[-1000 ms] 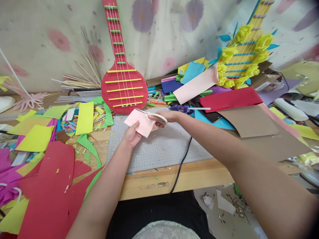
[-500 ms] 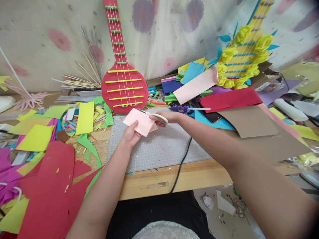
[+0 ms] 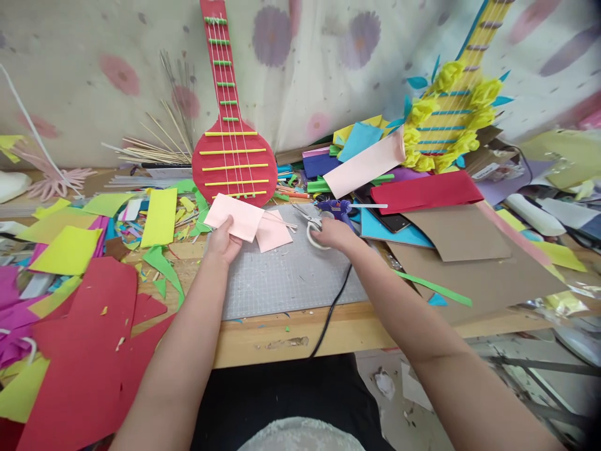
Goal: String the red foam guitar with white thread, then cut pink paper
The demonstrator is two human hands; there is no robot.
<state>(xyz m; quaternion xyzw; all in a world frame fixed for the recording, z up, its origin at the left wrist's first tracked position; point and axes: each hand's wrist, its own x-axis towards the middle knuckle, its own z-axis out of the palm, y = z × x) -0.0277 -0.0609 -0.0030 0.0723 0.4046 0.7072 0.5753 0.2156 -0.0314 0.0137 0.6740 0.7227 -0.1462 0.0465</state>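
My left hand pinches a pale pink sheet between thumb and fingers, tilted above the cutting mat's left part. A second pink piece lies on the grey mat, just right of the held sheet. Thin pink strips stretch across that piece's upper edge. Over to the right, my right hand has its fingers on scissors with white handles, low over the mat. The blades point up and left, slightly apart. Directly behind this hand is a purple glue gun with a white stick.
A red paper instrument leans at the back; a yellow one with flowers stands back right. Red sheets and colourful scraps cover the left. Brown cardboard lies right. A black cable crosses the mat's front edge.
The pink paper, together before, now shows as separate pieces, with thin strips beside them. My left hand moved left with one sheet. My right hand moved right with the scissors, away from the paper.
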